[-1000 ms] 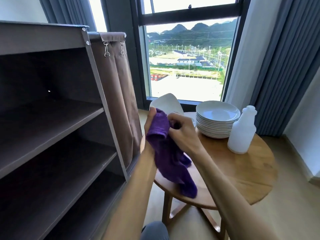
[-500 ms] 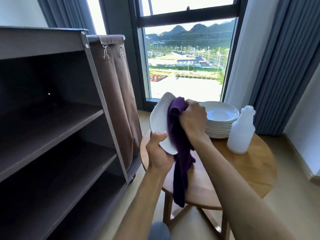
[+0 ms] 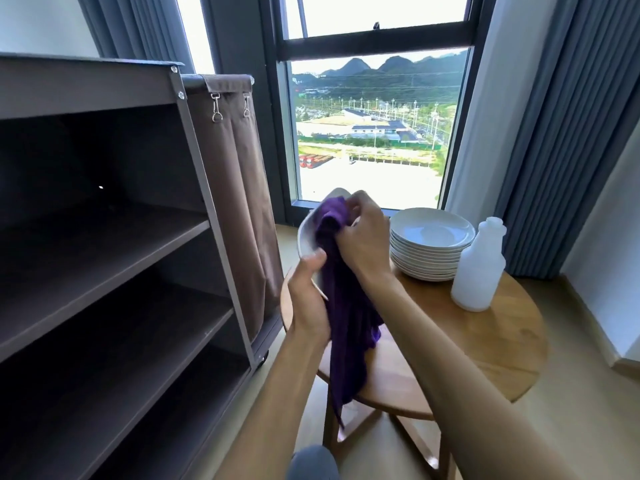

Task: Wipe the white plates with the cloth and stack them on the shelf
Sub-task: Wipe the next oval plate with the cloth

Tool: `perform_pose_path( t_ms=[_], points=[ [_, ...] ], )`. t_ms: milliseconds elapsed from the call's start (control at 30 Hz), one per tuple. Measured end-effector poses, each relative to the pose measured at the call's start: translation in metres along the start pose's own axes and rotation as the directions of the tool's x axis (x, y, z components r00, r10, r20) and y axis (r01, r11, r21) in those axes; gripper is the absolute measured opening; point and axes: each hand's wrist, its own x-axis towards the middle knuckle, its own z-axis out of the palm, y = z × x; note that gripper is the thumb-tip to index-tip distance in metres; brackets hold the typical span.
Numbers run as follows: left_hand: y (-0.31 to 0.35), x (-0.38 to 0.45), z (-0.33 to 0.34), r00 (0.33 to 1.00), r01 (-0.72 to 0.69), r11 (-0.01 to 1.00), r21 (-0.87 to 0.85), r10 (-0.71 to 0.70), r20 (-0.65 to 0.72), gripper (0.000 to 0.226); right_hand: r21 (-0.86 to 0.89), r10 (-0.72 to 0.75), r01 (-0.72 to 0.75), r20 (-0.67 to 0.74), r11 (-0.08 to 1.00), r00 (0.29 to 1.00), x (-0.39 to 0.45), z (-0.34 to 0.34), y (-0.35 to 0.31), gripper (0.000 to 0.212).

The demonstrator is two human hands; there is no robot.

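Since half a second ago the right hand (image 3: 363, 237) has shifted only slightly on the upper part of the plate; the plate stays on edge and the left hand's grip is unchanged. A full second ago the cloth covered most of the plate's near side.

The white plate (image 3: 306, 233), at centre frame, is held nearly upright. The left hand (image 3: 306, 299) grips its lower rim, thumb curled over the edge, evidently to steady it and expose the face for wiping. The right hand has its fingers bunched tightly round the purple cloth (image 3: 343, 306) and presses it against the plate's upper rim; the rest of the cloth hangs loose below, in front of the round wooden table (image 3: 485, 341).

Right of centre, a stack of white plates (image 3: 431, 249) sits on the table, just beside a white plastic bottle (image 3: 478, 268). The stack is within the right hand's reach.

The dark shelf unit (image 3: 104, 254) fills the left of the frame. No plates are visible on its shelves, so judged from this, the stacking has not begun.
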Motion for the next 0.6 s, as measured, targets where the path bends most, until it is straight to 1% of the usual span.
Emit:
perform_pose_path(
  t_ms=[33, 67, 100, 133, 167, 200, 233, 267, 300, 333, 400, 467, 500, 533, 567, 600],
  points=[
    [-0.004, -0.004, -0.003, 1.0, -0.017, 1.0, 0.022, 0.017, 0.021, 0.078, -0.038, 0.011, -0.013, -0.061, 0.999, 0.998, 0.01, -0.001, 0.005, 0.011],
    [-0.006, -0.007, -0.004, 0.997, -0.041, 0.998, 0.04, 0.039, 0.063, 0.093, -0.088, 0.017, -0.027, -0.114, 0.996, 0.993, 0.018, -0.004, 0.011, 0.016],
    [-0.008, -0.007, -0.004, 0.992, -0.08, 0.994, 0.073, 0.072, 0.1, 0.1, -0.141, 0.028, -0.048, -0.145, 0.989, 0.989, 0.025, -0.006, 0.018, 0.021],
    [-0.008, -0.006, -0.001, 0.987, -0.126, 0.985, 0.115, 0.112, 0.116, 0.101, -0.184, 0.045, -0.072, -0.151, 0.98, 0.987, 0.028, -0.008, 0.025, 0.023],
    [-0.008, -0.005, 0.002, 0.979, -0.176, 0.973, 0.152, 0.157, 0.127, 0.1, -0.212, 0.073, -0.102, -0.141, 0.972, 0.987, 0.027, -0.009, 0.028, 0.018],
    [-0.008, -0.003, 0.005, 0.969, -0.228, 0.955, 0.188, 0.203, 0.143, 0.097, -0.222, 0.109, -0.131, -0.111, 0.966, 0.988, 0.024, -0.009, 0.032, 0.009],
    [-0.008, 0.001, 0.007, 0.957, -0.274, 0.934, 0.23, 0.242, 0.158, 0.094, -0.211, 0.138, -0.154, -0.087, 0.965, 0.987, 0.017, -0.009, 0.034, 0.017],
    [-0.007, 0.005, 0.008, 0.952, -0.297, 0.917, 0.266, 0.262, 0.16, 0.09, -0.185, 0.14, -0.15, -0.069, 0.971, 0.988, 0.009, -0.008, 0.036, 0.03],
    [-0.008, 0.01, 0.008, 0.948, -0.309, 0.906, 0.291, 0.269, 0.169, 0.088, -0.151, 0.126, -0.134, -0.058, 0.979, 0.99, 0.0, -0.008, 0.038, 0.038],
    [-0.008, 0.015, 0.008, 0.942, -0.327, 0.891, 0.314, 0.28, 0.186, 0.087, -0.12, 0.113, -0.118, -0.047, 0.986, 0.992, -0.008, -0.008, 0.039, 0.039],
    [-0.005, 0.023, 0.011, 0.921, -0.384, 0.853, 0.354, 0.324, 0.218, 0.086, -0.082, 0.099, -0.101, -0.033, 0.991, 0.995, -0.021, -0.008, 0.04, 0.029],
    [-0.001, 0.028, 0.016, 0.898, -0.439, 0.799, 0.411, 0.388, 0.205, 0.086, -0.039, 0.059, -0.06, -0.023, 0.997, 0.998, -0.029, -0.01, 0.038, 0.025],
    [0.001, 0.032, 0.017, 0.896, -0.442, 0.771, 0.458, 0.401, 0.189, 0.085, -0.028, 0.023, -0.024, -0.005, 0.999, 1.0, -0.032, -0.012, 0.033, 0.027],
    [0.002, 0.034, 0.018, 0.902, -0.428, 0.77, 0.474, 0.396, 0.171, 0.083, -0.006, -0.021, 0.021, 0.03, 1.0, 0.999, -0.034, -0.014, 0.027, 0.027],
    [0.003, 0.038, 0.015, 0.924, -0.378, 0.809, 0.449, 0.362, 0.126, 0.081, 0.043, -0.065, 0.062, 0.072, 0.997, 0.995, -0.037, -0.015, 0.019, 0.024],
    [0.005, 0.038, 0.013, 0.954, -0.297, 0.879, 0.373, 0.289, 0.079, 0.077, 0.102, -0.101, 0.09, 0.113, 0.991, 0.988, -0.039, -0.017, 0.012, 0.021]
  ],
)
